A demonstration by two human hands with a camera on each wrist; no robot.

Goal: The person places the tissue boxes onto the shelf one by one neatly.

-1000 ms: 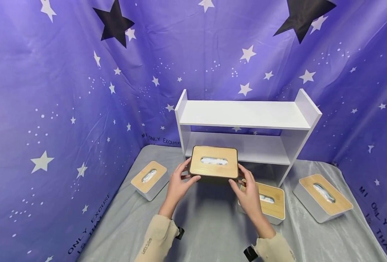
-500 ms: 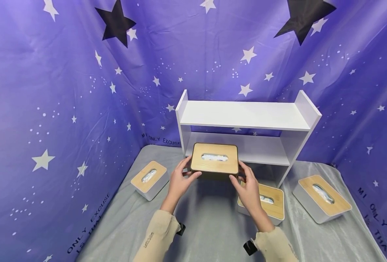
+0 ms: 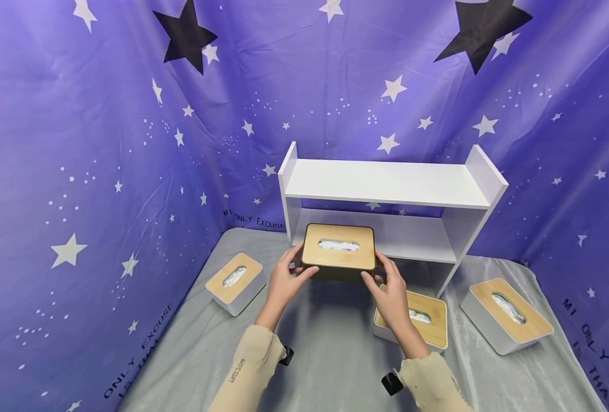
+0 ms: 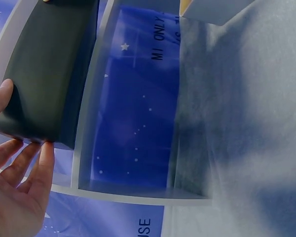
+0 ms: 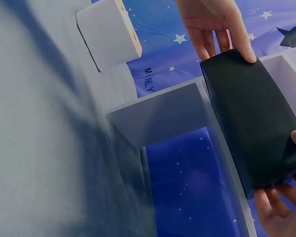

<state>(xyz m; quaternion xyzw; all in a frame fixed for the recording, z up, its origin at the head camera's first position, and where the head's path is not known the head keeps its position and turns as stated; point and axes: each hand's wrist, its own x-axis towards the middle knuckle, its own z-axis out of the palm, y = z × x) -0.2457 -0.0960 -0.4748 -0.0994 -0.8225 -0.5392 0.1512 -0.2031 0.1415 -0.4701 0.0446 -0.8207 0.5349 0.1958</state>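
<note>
A black tissue box (image 3: 338, 246) with a light wooden lid is held level at the front of the white shelf unit (image 3: 387, 182), close by its middle shelf. My left hand (image 3: 284, 282) grips the left end, thumb on the near side and fingers around the end. At the opposite end, my right hand (image 3: 391, 294) grips it the same way. In the left wrist view the dark side of the tissue box (image 4: 52, 69) lies between thumb and fingers. Both hands appear on the tissue box (image 5: 256, 118) in the right wrist view, which overlaps the shelf edge there.
On the grey cloth (image 3: 330, 355), a white tissue box with a wooden lid (image 3: 236, 284) stands at left. Another white tissue box (image 3: 428, 320) sits partly behind the right hand, and one more white tissue box (image 3: 507, 315) stands farther right. Starry purple curtains (image 3: 103, 143) surround the table.
Both hands have lifted the black tissue box slightly and moved it a little toward the middle shelf, with its near side showing more. The white tissue boxes have stayed put.
</note>
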